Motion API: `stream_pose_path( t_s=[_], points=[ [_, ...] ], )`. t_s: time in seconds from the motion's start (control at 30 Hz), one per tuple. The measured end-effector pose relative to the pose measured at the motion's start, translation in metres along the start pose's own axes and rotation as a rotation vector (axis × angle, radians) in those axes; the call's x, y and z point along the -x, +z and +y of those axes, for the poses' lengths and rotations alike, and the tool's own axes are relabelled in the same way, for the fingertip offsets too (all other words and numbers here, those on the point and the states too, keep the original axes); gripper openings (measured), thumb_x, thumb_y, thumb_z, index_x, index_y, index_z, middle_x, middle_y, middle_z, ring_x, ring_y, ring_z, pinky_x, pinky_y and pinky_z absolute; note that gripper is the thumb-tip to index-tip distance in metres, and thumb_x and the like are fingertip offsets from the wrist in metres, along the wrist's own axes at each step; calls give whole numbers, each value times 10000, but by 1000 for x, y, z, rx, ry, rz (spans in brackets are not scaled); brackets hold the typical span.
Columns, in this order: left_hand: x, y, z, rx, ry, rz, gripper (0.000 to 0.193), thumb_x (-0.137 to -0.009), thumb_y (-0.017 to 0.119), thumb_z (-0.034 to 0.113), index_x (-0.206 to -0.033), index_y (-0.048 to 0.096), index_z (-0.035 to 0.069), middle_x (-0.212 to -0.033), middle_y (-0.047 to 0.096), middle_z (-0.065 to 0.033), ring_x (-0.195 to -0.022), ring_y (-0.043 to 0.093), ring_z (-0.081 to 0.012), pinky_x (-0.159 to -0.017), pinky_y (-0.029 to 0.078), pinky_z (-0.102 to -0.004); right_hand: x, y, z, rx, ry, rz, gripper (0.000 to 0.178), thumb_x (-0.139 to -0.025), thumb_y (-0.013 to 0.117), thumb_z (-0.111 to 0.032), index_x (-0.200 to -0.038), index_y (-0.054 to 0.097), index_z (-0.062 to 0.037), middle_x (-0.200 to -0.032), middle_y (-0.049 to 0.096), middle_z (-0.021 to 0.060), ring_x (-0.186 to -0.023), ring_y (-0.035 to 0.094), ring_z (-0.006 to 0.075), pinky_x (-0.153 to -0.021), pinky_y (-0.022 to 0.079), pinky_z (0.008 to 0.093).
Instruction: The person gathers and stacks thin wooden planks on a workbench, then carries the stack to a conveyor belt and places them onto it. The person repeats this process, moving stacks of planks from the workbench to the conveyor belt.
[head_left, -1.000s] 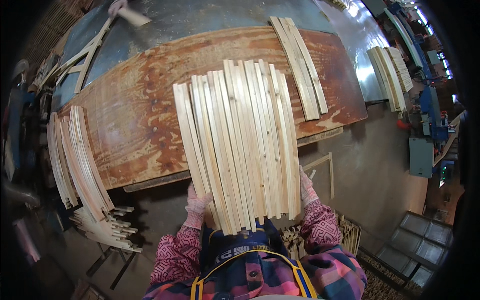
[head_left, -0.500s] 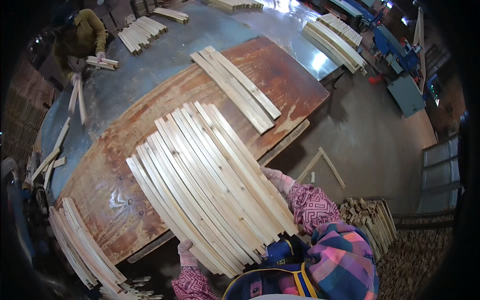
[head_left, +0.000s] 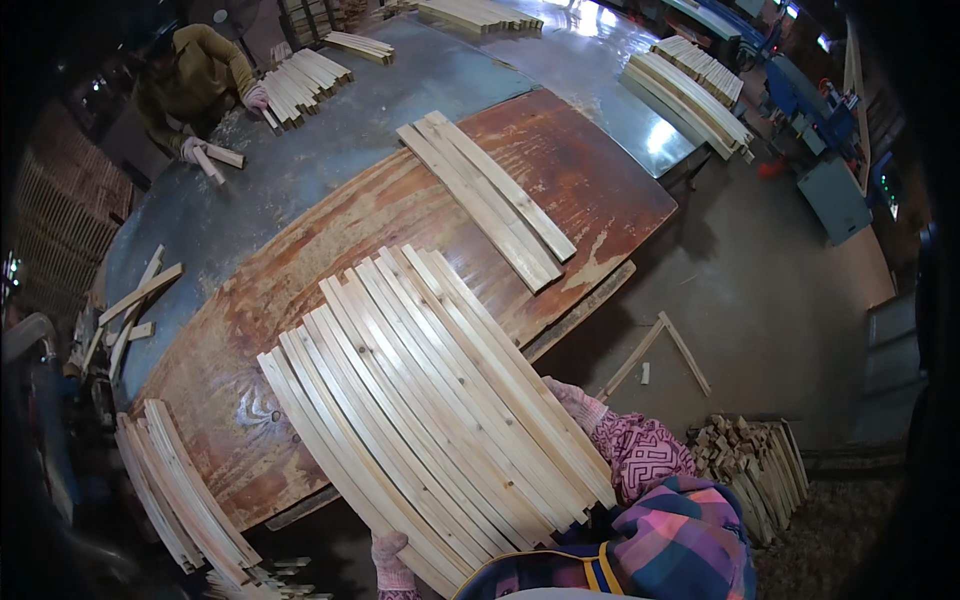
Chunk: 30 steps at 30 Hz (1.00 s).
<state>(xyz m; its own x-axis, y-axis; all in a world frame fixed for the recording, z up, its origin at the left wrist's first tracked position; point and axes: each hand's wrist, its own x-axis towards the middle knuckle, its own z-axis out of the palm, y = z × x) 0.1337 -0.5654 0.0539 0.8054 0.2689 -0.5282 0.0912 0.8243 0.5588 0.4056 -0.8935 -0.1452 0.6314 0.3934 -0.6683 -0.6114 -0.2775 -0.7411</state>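
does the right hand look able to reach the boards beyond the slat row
Probably not: the right hand seems busy steadying the slat row, though the way to the boards looks free.

I look in remotely on a worn, reddish-brown desk (head_left: 600, 185) beside a scuffed blue-grey tabletop (head_left: 240, 200). Grey floor (head_left: 770, 310) stretches right, toward blue machinery (head_left: 800, 95). White light glares off shiny metal (head_left: 658, 138); at far left, I make out a dim, ribbed brown surface (head_left: 60, 235).

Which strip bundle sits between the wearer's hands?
The wide central bundle: left hand at its left edge, right hand at its right. The other bundles lie away from both.
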Motion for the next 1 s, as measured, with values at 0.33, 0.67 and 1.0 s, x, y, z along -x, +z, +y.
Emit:
stream_pose_path(
  t_s=[0.33, 0.67, 1.0],
  points=[
    [-21, 124, -24, -129, 57, -173, 866, -665, 691, 94, -1406, 297, -120, -1241, 561, -301, -1067, 623, -457, -892, 545, -578, 3, -101, -151, -68, -208, -58, 652, -993, 418, -554, -1438, 440, -79, -1368, 554, 115, -1197, 559, 246, -995, 479, 440],
    [-128, 450, -149, -538, 91, -382, 538, -782, 684, 245, -1204, 496, -31, -1035, 638, -147, -855, 651, -290, -721, 552, -430, 160, -438, -250, -285, -352, 176, 658, -986, 425, -562, -1436, 442, -82, -1361, 559, 114, -1188, 565, 248, -985, 487, 444],
    [-257, 820, -327, -835, 2, -1048, 477, -703, 795, 257, -1096, 669, 17, -931, 710, -54, -809, 669, -155, -708, 554, -316, 330, -701, -213, -560, -386, 717, 664, -980, 432, -569, -1434, 443, -85, -1353, 563, 113, -1180, 570, 250, -976, 494, 447]
  ],
)
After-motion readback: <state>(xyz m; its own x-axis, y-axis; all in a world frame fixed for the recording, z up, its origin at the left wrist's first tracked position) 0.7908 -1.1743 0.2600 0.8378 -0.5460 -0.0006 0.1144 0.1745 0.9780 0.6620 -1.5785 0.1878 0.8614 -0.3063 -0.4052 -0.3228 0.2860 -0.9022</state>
